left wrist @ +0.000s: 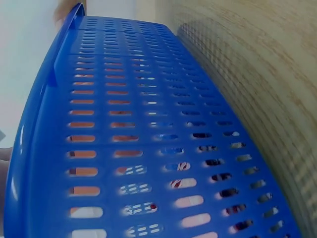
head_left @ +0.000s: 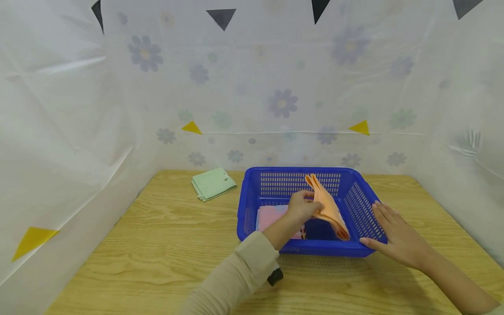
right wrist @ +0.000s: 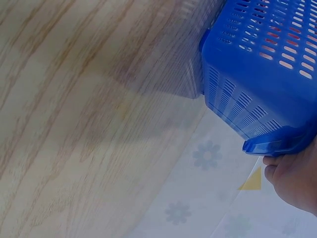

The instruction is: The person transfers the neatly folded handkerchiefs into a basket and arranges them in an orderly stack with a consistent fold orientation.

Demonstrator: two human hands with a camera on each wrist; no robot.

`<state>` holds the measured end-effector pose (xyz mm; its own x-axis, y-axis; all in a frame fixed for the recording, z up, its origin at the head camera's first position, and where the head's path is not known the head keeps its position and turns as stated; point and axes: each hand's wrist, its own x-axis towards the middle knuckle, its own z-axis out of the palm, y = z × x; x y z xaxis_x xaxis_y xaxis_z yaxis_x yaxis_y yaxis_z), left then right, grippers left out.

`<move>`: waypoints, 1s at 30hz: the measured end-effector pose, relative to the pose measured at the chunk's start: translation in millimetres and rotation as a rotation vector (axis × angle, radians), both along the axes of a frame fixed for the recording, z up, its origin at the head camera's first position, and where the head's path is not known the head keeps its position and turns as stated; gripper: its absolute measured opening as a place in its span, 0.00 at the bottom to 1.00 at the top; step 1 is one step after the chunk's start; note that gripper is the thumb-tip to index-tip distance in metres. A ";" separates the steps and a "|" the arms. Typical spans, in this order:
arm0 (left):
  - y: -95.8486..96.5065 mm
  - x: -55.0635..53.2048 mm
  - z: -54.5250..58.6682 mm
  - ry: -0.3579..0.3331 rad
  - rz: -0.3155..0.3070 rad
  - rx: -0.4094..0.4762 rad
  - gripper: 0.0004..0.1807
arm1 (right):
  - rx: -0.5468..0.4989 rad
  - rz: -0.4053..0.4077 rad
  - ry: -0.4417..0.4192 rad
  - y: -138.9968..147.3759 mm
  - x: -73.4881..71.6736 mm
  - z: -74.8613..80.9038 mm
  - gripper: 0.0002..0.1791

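In the head view, my left hand (head_left: 301, 208) pinches a folded orange cloth (head_left: 328, 208) between thumb and fingers. The cloth stands tilted inside a blue plastic basket (head_left: 299, 248), its lower end near the front wall. My right hand (head_left: 403, 240) holds the basket's front right corner, with the thumb at the front rim and the fingers along the right rim. A pink folded cloth (head_left: 271, 215) lies in the basket's left part, and a dark navy cloth (head_left: 320, 229) lies beneath the orange one. The left wrist view shows the basket's slotted wall (left wrist: 119, 109).
A folded light green cloth (head_left: 214, 183) lies on the wooden table (head_left: 165, 245), behind and left of the basket. White flower-printed sheeting (head_left: 244, 87) rises at the back and on both sides. A black object (head_left: 274, 277) shows beneath my left wrist.
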<state>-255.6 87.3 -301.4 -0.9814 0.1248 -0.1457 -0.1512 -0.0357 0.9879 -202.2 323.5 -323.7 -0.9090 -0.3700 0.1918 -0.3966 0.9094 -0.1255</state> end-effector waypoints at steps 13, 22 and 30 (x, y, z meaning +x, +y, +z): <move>21.2 3.2 -13.5 -0.018 0.006 -0.018 0.15 | -0.003 0.007 0.001 1.6 -1.1 -1.6 0.50; 29.8 3.6 -16.5 -0.026 0.035 -0.089 0.14 | -0.006 0.012 0.017 1.6 -1.2 -2.4 0.50; 35.8 2.8 -14.9 -0.038 0.051 -0.126 0.15 | -0.002 0.012 0.010 1.9 -1.0 -2.2 0.51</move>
<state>-252.8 123.1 -316.3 -0.9794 0.0538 -0.1946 -0.1901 0.0794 0.9786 -203.2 325.4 -325.9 -0.9023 -0.3809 0.2017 -0.4092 0.9041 -0.1233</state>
